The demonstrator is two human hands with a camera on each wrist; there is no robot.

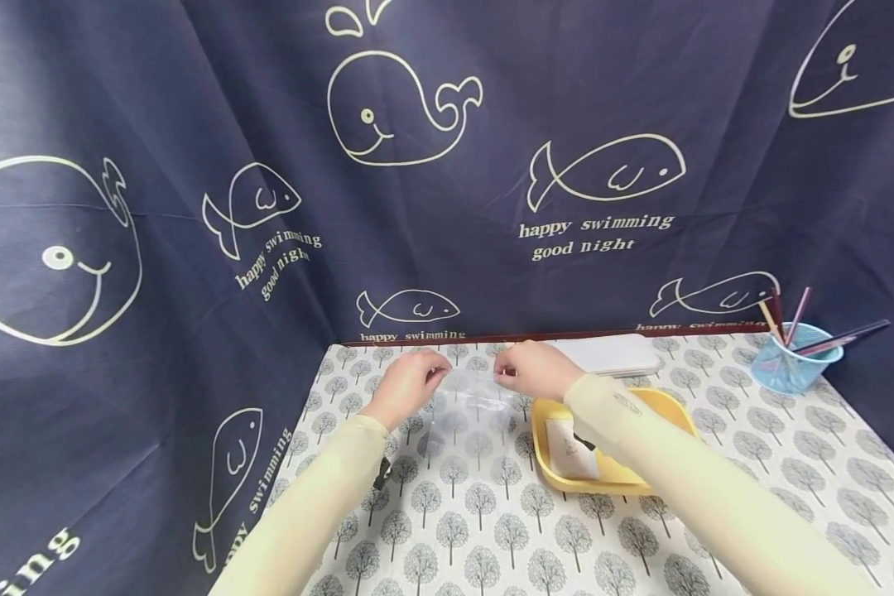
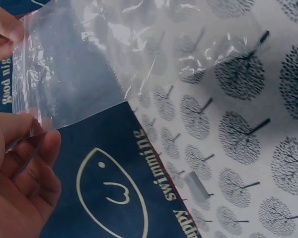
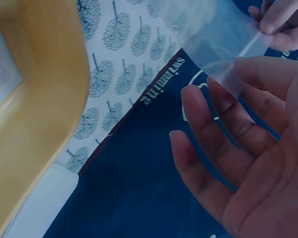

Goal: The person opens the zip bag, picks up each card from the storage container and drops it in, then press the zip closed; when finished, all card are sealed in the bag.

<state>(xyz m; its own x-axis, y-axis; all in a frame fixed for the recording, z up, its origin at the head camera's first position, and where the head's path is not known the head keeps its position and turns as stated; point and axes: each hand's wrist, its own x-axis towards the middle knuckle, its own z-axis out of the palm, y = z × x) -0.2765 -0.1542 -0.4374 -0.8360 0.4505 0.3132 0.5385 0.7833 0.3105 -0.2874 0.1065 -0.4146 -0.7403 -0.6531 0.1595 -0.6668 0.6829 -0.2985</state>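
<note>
A clear zip-lock plastic bag (image 1: 471,414) hangs between my two hands, over the tree-print cloth. My left hand (image 1: 410,385) pinches one corner of its zip edge between thumb and forefinger. At the opposite corner, my right hand (image 1: 538,368) pinches the same edge. In the left wrist view the zip strip of the bag (image 2: 74,74) runs straight from one hand to the other, and the film is see-through and wrinkled. The other fingers of the right hand (image 3: 258,148) are spread loosely below the bag in the right wrist view.
Beneath my right forearm sits a yellow tray (image 1: 678,404) with a white packet (image 1: 570,454) in it. A white flat case (image 1: 614,354) lies behind the tray. To the right stands a blue mesh cup (image 1: 793,368) of pencils. A small grey piece (image 2: 196,185) lies on the cloth.
</note>
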